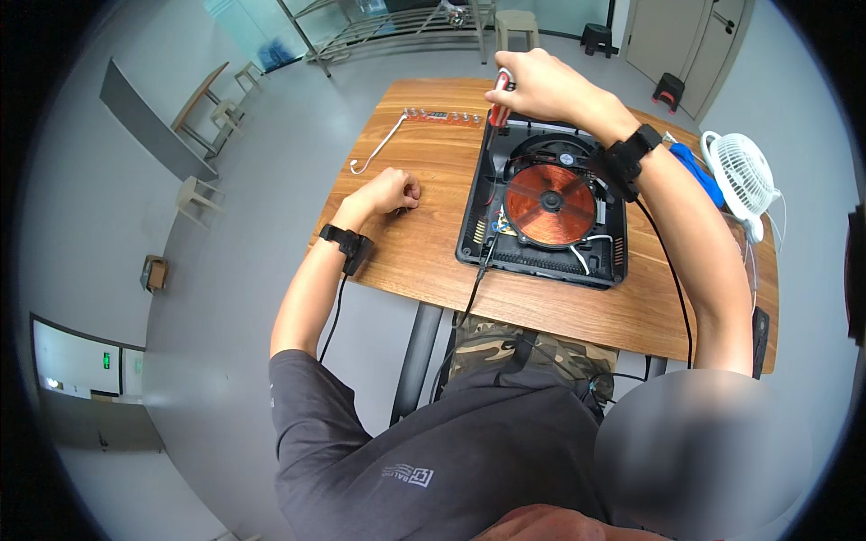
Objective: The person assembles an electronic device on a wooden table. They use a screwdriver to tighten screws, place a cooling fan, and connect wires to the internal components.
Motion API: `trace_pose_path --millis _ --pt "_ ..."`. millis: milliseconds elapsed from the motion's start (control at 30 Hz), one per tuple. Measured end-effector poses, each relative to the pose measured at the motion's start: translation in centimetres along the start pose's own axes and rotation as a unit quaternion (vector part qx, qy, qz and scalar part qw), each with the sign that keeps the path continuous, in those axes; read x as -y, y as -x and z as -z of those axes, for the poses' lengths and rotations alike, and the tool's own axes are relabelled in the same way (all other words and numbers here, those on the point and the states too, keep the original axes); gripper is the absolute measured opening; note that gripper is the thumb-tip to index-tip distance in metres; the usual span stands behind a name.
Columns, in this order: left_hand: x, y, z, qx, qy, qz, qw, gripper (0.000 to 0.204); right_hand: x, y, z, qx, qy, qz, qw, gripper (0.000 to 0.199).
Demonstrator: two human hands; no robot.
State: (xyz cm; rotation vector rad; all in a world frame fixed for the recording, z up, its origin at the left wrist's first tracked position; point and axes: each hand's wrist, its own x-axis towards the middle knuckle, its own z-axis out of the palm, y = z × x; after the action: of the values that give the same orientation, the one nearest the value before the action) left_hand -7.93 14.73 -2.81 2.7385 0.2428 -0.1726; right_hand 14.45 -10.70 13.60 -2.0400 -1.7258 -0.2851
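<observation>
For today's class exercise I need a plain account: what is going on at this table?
A person works on an opened induction cooker, its copper coil exposed, on a wooden table. The right hand holds a red-handled screwdriver upright at the cooker's far corner. The left hand rests in a fist on the table. A small circuit strip and white fan lie nearby.

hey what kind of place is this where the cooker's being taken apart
Probably a plain workroom or office space used for repairs, not a kitchen. A wooden table holds an opened induction cooker and a loose circuit strip. Grey floor, metal rack and stools stand behind.
</observation>
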Motion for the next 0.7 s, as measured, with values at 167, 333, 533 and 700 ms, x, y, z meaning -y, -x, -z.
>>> trace_pose_path --millis 167,333,533,700 --pt "-0.1 -0.9 -0.2 0.009 -0.02 -0.004 1.0 0.009 0.8 -0.5 -1.1 0.019 -0.006 -0.001 1.0 0.039" --pt "-1.3 -1.6 0.4 0.015 -0.051 -0.002 0.999 0.007 0.4 -0.8 -1.6 0.028 -0.021 -0.001 0.999 0.041" --pt "-2.9 -3.0 1.0 -0.079 0.039 -0.023 0.996 0.011 -0.7 -0.7 -1.4 0.016 -0.027 0.002 1.0 0.041" --pt "-7.9 -5.8 2.0 -0.093 0.118 -0.069 0.986 0.013 -1.2 -0.5 -1.0 -0.002 -0.049 0.008 0.999 0.041"
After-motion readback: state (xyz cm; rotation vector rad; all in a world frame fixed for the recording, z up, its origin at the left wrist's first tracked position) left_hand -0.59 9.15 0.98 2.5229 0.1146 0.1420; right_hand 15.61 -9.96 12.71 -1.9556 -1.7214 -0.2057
